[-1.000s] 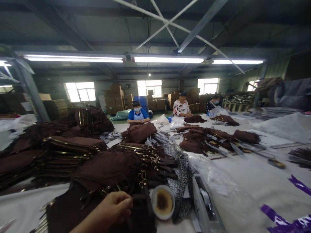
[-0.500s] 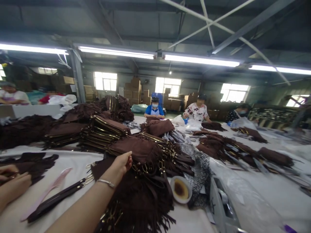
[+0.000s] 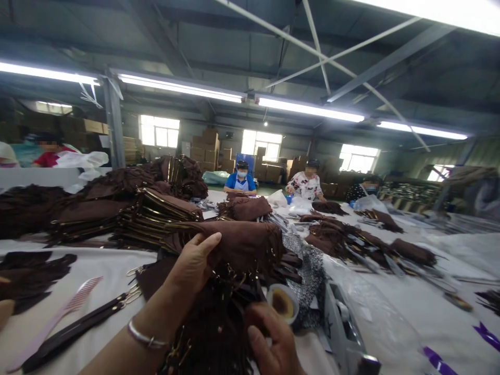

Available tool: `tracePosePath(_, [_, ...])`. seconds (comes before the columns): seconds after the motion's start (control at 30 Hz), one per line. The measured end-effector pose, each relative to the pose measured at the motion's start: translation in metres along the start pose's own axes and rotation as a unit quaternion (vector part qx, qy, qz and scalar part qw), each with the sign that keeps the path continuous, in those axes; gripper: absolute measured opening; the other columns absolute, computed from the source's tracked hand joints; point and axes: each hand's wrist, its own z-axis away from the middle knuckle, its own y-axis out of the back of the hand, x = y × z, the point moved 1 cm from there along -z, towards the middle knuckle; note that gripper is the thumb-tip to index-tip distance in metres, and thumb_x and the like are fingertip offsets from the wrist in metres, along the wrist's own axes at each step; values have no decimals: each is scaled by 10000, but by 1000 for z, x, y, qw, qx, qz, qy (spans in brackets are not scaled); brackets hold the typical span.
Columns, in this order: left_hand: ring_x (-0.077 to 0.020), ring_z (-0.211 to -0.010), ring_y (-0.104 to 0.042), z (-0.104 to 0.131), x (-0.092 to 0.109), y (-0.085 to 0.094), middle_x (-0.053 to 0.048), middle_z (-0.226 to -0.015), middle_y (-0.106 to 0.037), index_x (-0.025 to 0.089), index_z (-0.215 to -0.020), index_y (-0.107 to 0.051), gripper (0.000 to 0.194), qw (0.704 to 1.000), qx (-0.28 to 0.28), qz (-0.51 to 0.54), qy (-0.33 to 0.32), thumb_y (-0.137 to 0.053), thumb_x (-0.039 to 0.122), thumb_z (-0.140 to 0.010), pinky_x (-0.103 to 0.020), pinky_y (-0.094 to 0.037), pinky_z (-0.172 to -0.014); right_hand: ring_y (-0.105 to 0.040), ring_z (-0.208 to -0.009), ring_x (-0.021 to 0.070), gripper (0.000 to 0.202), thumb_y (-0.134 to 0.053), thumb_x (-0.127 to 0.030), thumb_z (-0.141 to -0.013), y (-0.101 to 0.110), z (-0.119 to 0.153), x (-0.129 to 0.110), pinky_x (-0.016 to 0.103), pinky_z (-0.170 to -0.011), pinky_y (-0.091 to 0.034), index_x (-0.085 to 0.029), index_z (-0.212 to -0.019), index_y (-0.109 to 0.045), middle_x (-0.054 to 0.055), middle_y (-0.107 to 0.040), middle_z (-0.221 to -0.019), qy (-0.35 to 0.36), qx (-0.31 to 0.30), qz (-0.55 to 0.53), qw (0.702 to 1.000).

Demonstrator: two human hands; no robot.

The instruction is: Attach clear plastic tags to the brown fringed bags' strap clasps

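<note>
My left hand (image 3: 195, 265), with a bracelet on the wrist, is closed on the edge of a dark brown fringed bag (image 3: 244, 242), thumb on top. The bag is lifted slightly, and its fringe and metal clasps hang toward me. My right hand (image 3: 275, 341) is low in front, slightly blurred, thumb and fingers apart beside the dark straps and fringe. Under both hands lies a heap of brown fringed bags (image 3: 211, 328) with gold-coloured rings and clips. Whether the right fingertips touch a strap is hard to see.
Left are a pink comb (image 3: 74, 307) and a dark strap with clips (image 3: 78, 330). A co-worker's fingers (image 3: 4, 315) show at the left edge. Stacked bags (image 3: 156, 216) stand behind. A bowl of brown liquid (image 3: 283, 302) and a grey tape dispenser (image 3: 344, 323) are on the right.
My left hand has taken hold of the top bag and raised its edge slightly toward me. My right hand has come into view at the lower middle. The view has shifted somewhat right.
</note>
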Motion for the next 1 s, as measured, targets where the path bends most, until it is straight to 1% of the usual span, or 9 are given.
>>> tracePosePath(0.13, [-209,-782,-688,38,8,-31,-42,-870,-736,157,-1001,-675,394,998,21,-49,-43,-821,229,-641,-251,-565,-666,-615,-830,243,557,-557,-659,-799,-20,-30,-38,331,-689,-476,-193,-1092,-642,105,-659,-922,-61,-80,-283,954])
tracePosePath(0.23, [-184,-706,-675,52,13,-42,-26,-779,-723,144,-919,-694,374,994,39,-72,-68,-854,270,-606,-234,-555,-637,-559,-548,134,578,-682,-634,-721,-30,-28,-47,237,-515,-400,-169,-1053,-597,23,-614,-679,-122,-101,-429,889])
tracePosePath(0.4, [-193,-795,-672,42,-1,-18,-49,-908,-723,154,-998,-679,439,991,75,-77,-78,-838,295,-615,-251,-559,-674,-415,-348,51,479,-687,-595,-744,-32,-4,-22,167,-370,-296,-169,-878,-513,-52,-530,-535,-226,-119,-460,850])
tracePosePath(0.47, [-208,-848,-667,36,-27,12,-70,-950,-708,144,-967,-672,379,987,104,-116,-31,-803,302,-649,-274,-564,-692,-439,-343,53,499,-709,-593,-707,-35,7,-1,164,-362,-311,-166,-859,-501,-43,-559,-557,-273,-108,-434,852])
tracePosePath(0.53, [-200,-792,-665,39,-60,51,-87,-875,-691,118,-836,-657,228,951,215,-216,48,-746,273,-694,-260,-554,-614,-466,-354,60,511,-720,-590,-667,-41,22,22,170,-365,-339,-163,-835,-494,-29,-583,-585,-342,-91,-400,846])
tracePosePath(0.67, [-209,-822,-672,80,-108,103,-95,-916,-683,152,-972,-626,229,903,290,-310,69,-630,277,-781,-249,-526,-558,-527,-388,92,456,-690,-535,-622,-46,60,56,191,-367,-376,-165,-785,-477,3,-617,-635,-451,-73,-344,820])
tracePosePath(0.73, [-216,-784,-677,106,-119,105,-74,-843,-693,169,-975,-640,267,892,255,-360,100,-663,327,-760,-253,-520,-557,-549,-405,108,397,-663,-469,-620,-42,75,58,197,-374,-383,-162,-802,-488,16,-635,-650,-463,-92,-329,818])
tracePosePath(0.87, [-284,-772,-691,140,-139,80,-111,-800,-712,143,-846,-675,343,888,128,-322,303,-760,431,-681,-312,-531,-562,-545,-432,100,291,-645,-323,-619,-25,89,45,183,-420,-353,-154,-833,-543,-3,-625,-602,-476,-156,-283,818])
tracePosePath(1.0, [-276,-771,-690,145,-164,63,-143,-866,-707,122,-894,-664,359,879,141,-178,420,-711,452,-762,-352,-557,-612,-507,-486,76,222,-656,-350,-689,-19,99,43,185,-487,-336,-135,-740,-624,-11,-590,-582,-425,-234,-281,828])
